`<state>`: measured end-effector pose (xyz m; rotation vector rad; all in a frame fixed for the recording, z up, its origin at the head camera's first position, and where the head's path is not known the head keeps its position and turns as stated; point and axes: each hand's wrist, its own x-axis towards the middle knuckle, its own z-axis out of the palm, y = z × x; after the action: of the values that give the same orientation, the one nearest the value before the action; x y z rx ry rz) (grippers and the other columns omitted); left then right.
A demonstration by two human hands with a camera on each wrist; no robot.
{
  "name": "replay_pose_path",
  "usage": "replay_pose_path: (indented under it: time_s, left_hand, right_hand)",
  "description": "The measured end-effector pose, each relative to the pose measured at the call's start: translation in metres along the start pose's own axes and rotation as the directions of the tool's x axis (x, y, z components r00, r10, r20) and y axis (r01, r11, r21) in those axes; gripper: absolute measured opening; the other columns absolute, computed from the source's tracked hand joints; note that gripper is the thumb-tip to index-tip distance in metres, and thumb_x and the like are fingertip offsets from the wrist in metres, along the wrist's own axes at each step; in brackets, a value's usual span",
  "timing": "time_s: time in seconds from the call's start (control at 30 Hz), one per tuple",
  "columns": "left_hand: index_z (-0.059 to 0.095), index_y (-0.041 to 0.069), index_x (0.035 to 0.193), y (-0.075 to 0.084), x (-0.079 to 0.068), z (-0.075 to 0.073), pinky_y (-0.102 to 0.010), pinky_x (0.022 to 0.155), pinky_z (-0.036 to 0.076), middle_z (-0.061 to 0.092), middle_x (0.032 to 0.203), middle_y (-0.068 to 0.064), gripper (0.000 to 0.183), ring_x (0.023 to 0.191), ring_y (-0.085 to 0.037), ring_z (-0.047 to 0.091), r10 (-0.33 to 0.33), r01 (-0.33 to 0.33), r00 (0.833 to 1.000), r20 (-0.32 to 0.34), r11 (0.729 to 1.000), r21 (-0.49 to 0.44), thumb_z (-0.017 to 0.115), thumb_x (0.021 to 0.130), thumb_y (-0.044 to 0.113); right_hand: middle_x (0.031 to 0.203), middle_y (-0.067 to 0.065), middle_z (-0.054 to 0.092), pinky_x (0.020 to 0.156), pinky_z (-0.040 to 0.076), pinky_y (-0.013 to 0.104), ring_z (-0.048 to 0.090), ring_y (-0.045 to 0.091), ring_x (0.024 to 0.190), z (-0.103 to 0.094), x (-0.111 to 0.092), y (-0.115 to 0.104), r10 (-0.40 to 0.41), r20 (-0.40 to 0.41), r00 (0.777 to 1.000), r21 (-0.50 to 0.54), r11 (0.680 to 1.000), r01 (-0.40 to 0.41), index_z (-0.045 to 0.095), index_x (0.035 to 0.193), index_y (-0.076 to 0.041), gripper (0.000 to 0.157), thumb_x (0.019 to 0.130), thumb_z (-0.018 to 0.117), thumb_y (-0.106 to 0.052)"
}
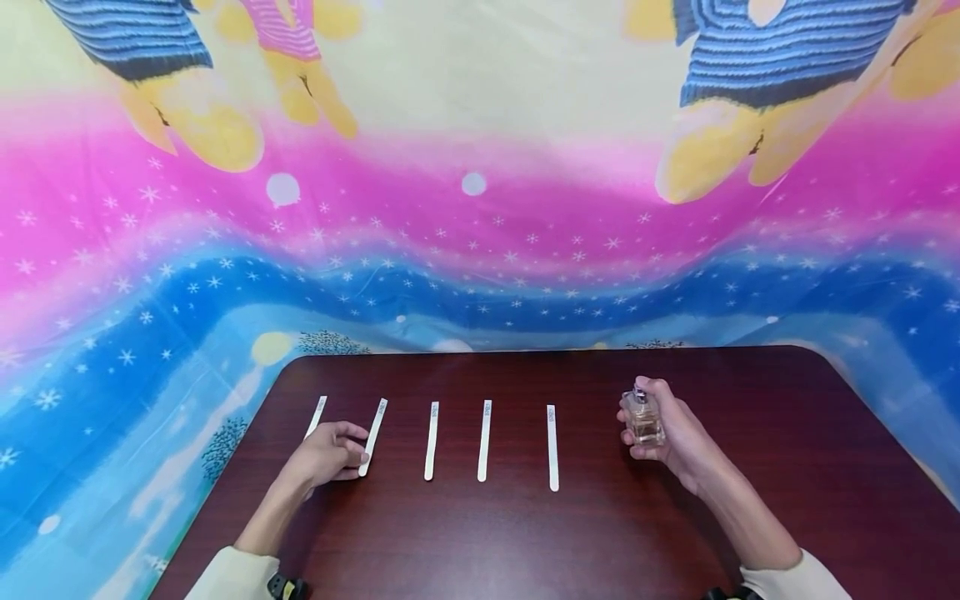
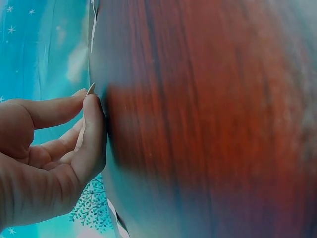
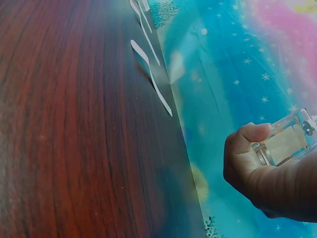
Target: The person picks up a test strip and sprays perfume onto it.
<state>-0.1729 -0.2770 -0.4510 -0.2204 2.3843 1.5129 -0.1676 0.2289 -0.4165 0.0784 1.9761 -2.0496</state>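
Observation:
Between thumb and fingers, my left hand (image 1: 330,454) pinches the lower end of a white paper test strip (image 1: 377,423), the second from the left. In the left wrist view that strip (image 2: 91,89) shows only as a thin tip between the fingertips. My right hand (image 1: 678,429) grips a clear glass perfume bottle (image 1: 643,421) above the table's right side, one finger on its top. The right wrist view shows the bottle (image 3: 286,144) with pale liquid inside. Another test strip (image 1: 318,412) lies partly hidden behind the left hand.
Three more strips lie in a row across the dark wooden table (image 1: 480,542): one strip (image 1: 432,442) left of centre, a middle strip (image 1: 484,442) and a right strip (image 1: 552,448). Behind the table's far edge hangs a colourful printed cloth (image 1: 480,225).

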Motion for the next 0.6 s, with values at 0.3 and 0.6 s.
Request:
replay_pose_path:
  time_s: [0.3,0.6]
  left_hand:
    - [0.057,-0.015,0.13,0.0021,0.0002,0.0005,-0.035,0.071,0.067,0.073,0.095,-0.015,0.037,0.078,-0.017,0.07,-0.002,0.002,1.0,-0.023,1.0,0.031,0.066,0.094,-0.009]
    - [0.06,-0.012,0.128,0.0089,-0.0075,0.0023,-0.036,0.074,0.068,0.078,0.099,-0.016,0.036,0.085,-0.019,0.075,0.008,-0.001,0.997,-0.081,0.996,0.087,0.069,0.094,-0.004]
  right_hand:
    - [0.094,-0.004,0.067,0.062,0.057,0.025,0.064,0.012,0.073,-0.0012,-0.0011,-0.0008,-0.002,0.014,1.0,-0.006,1.0,0.002,0.066,0.102,-0.02,0.047,0.114,0.036,-0.053]
    - [0.095,-0.005,0.066,0.062,0.057,0.025,0.064,0.012,0.073,-0.0028,-0.0022,0.0004,-0.002,0.029,1.0,-0.012,1.0,0.003,0.063,0.104,-0.02,0.046,0.114,0.033,-0.053]
